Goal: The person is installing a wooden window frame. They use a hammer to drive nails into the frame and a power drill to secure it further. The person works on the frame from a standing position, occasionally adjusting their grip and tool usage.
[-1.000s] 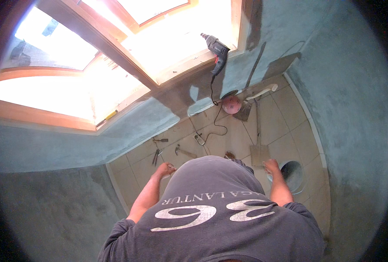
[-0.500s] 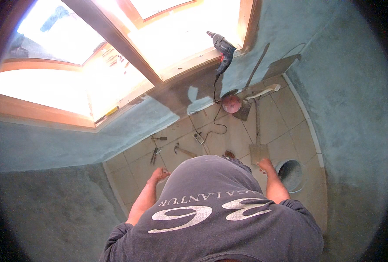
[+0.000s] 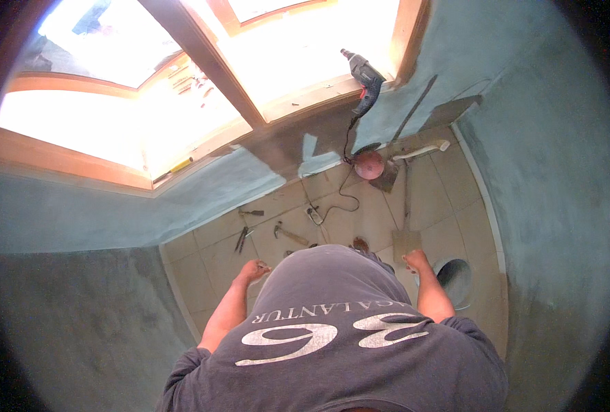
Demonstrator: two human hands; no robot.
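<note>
My left hand (image 3: 255, 270) hangs beside my body with its fingers curled in. What it holds, if anything, is too small to make out. Nearest to it on the tiles lie dark pliers (image 3: 242, 239) and a claw hammer (image 3: 291, 234) with a wooden handle. On the other side, my right hand (image 3: 415, 261) is closed, and its inner side is hidden. It appears just below the square blade of a long-handled shovel (image 3: 407, 242). A round bucket (image 3: 454, 278) with a grey inside stands to its right.
A corded drill (image 3: 365, 82) rests on the bright wooden window's sill. Its cable drops past a round pink thing (image 3: 369, 165) toward a power strip (image 3: 314, 215). A flat dark blade tool (image 3: 385, 180), a white pipe (image 3: 430, 148) and a small brush-like tool (image 3: 252, 213) lie near the blue wall.
The view has shifted slightly, so the window and drill appear a little farther right. My arms hold nearly the same pose, hands closed at both sides.
</note>
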